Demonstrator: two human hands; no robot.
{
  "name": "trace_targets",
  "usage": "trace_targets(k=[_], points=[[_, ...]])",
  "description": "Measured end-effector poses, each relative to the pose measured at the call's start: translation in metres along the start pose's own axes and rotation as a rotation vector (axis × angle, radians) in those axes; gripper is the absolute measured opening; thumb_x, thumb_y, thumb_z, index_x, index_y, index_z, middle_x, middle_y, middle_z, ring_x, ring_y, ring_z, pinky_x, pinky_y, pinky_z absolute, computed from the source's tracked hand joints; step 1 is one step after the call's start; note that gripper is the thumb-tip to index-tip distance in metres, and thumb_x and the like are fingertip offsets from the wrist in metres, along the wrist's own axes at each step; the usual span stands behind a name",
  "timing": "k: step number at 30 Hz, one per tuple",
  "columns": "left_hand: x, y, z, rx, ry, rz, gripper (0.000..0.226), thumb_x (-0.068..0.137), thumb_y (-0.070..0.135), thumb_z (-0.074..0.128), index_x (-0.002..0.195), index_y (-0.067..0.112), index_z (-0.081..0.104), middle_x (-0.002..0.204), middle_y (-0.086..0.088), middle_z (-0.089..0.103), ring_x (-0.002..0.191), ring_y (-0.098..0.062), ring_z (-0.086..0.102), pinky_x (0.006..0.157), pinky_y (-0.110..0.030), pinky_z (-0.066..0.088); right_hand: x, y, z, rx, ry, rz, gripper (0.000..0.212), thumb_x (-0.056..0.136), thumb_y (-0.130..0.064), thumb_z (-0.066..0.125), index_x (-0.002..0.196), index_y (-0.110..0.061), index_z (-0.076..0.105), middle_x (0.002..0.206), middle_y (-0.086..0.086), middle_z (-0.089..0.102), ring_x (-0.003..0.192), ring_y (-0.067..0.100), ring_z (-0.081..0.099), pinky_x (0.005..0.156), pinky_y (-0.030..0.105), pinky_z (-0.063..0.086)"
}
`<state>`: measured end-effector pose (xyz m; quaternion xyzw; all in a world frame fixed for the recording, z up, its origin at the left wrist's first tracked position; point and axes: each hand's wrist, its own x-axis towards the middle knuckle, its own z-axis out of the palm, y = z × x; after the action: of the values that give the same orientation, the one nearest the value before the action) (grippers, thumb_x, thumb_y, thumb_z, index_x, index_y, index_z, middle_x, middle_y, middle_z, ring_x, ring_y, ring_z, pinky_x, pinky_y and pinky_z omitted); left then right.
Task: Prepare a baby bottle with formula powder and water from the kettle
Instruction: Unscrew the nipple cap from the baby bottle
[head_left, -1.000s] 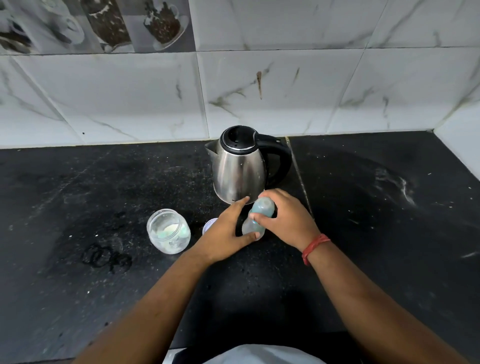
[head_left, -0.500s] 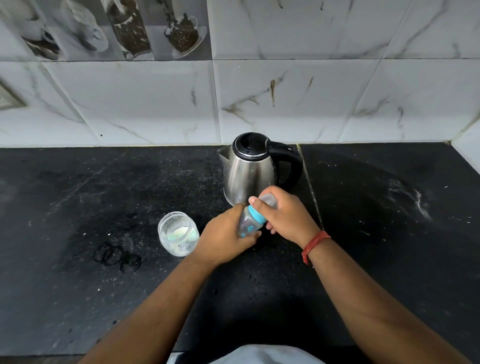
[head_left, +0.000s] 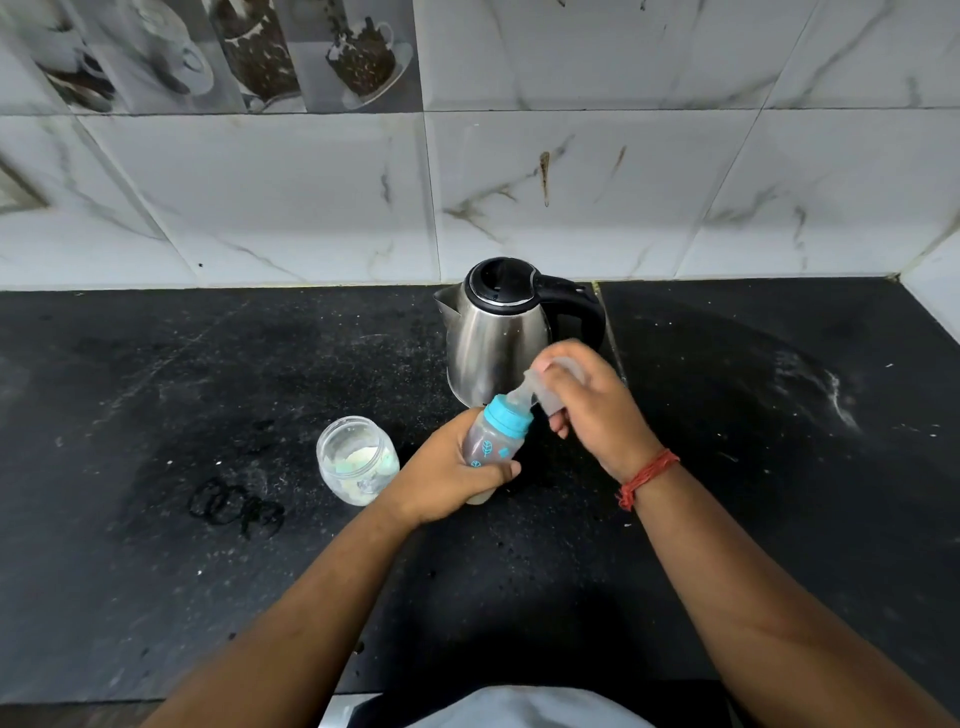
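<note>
The baby bottle (head_left: 491, 447) sits tilted at centre frame, gripped around its body by the left hand (head_left: 447, 475). The right hand (head_left: 587, 402) holds the clear cap (head_left: 550, 387), just off the nipple. The teal collar (head_left: 506, 415) is still screwed on, so powder and water seem yet to go in. The formula jar (head_left: 357, 460) stands open to the left, the kettle (head_left: 498, 332) just behind. Bare counter (head_left: 753, 415) lies right.

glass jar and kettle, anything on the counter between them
Nothing: in the head view only bare black countertop lies between the glass jar and the kettle.
</note>
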<state>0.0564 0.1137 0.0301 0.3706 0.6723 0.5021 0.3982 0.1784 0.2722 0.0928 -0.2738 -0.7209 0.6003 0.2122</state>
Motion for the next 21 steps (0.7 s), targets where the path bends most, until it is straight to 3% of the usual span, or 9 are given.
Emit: trace_targets(k=[2,4,8,11,14,17,21], points=[[-0.001,-0.004,-0.001,-0.012,0.028,-0.007,0.052,0.075,0.035,0.084,0.122,0.028,0.063,0.108,-0.006,0.072,0.101,-0.029,0.07,0.096,-0.047,0.057,0.003,-0.001,-0.009,0.06,0.095,-0.006,0.01,0.098,-0.024,0.056,0.094,-0.027,0.064,0.085,0.003,0.065,0.053,0.013,0.055,0.047,0.028,0.044],[-0.001,-0.008,-0.001,-0.009,0.058,-0.004,0.052,0.075,0.037,0.084,0.123,0.032,0.062,0.106,0.003,0.073,0.1,-0.017,0.07,0.096,-0.041,0.057,0.005,0.005,-0.02,0.0,0.136,0.024,0.006,0.099,-0.029,0.058,0.1,-0.026,0.063,0.093,0.001,0.067,0.059,0.013,0.058,0.052,0.029,0.049],[-0.002,-0.011,-0.003,-0.029,0.099,-0.007,0.046,0.08,0.028,0.085,0.119,0.036,0.061,0.102,0.01,0.072,0.096,-0.006,0.069,0.095,-0.036,0.056,0.007,0.042,-0.037,-0.324,0.165,0.123,0.026,0.09,-0.038,0.071,0.108,-0.025,0.057,0.107,-0.001,0.06,0.085,0.014,0.062,0.07,0.028,0.051],[-0.003,-0.011,-0.003,-0.041,0.108,-0.006,0.048,0.078,0.032,0.085,0.119,0.038,0.061,0.108,0.006,0.073,0.1,-0.009,0.07,0.098,-0.038,0.056,0.001,0.074,-0.045,-0.624,0.108,0.167,0.032,0.086,-0.037,0.074,0.108,-0.024,0.056,0.117,-0.001,0.051,0.095,0.018,0.059,0.081,0.032,0.048],[-0.003,-0.012,-0.002,-0.029,0.103,-0.004,0.048,0.079,0.034,0.086,0.119,0.042,0.06,0.109,0.009,0.072,0.103,-0.01,0.07,0.1,-0.04,0.057,-0.01,0.099,-0.047,-0.845,0.031,0.186,0.037,0.087,-0.039,0.074,0.116,-0.024,0.055,0.122,-0.002,0.048,0.096,0.022,0.06,0.077,0.033,0.048],[-0.004,-0.013,-0.002,-0.031,0.102,-0.009,0.049,0.078,0.035,0.086,0.118,0.046,0.059,0.109,0.013,0.072,0.105,-0.01,0.07,0.1,-0.039,0.057,-0.015,0.116,-0.047,-0.979,-0.023,0.17,0.045,0.089,-0.038,0.072,0.126,-0.022,0.054,0.128,0.0,0.049,0.104,0.023,0.061,0.079,0.033,0.049],[-0.006,-0.01,0.0,-0.02,0.098,-0.014,0.049,0.082,0.03,0.086,0.118,0.05,0.059,0.109,0.017,0.072,0.106,-0.008,0.07,0.101,-0.039,0.056,-0.018,0.126,-0.049,-1.087,-0.093,0.169,0.059,0.089,-0.041,0.07,0.141,-0.022,0.048,0.14,0.002,0.047,0.12,0.024,0.056,0.093,0.035,0.051]])
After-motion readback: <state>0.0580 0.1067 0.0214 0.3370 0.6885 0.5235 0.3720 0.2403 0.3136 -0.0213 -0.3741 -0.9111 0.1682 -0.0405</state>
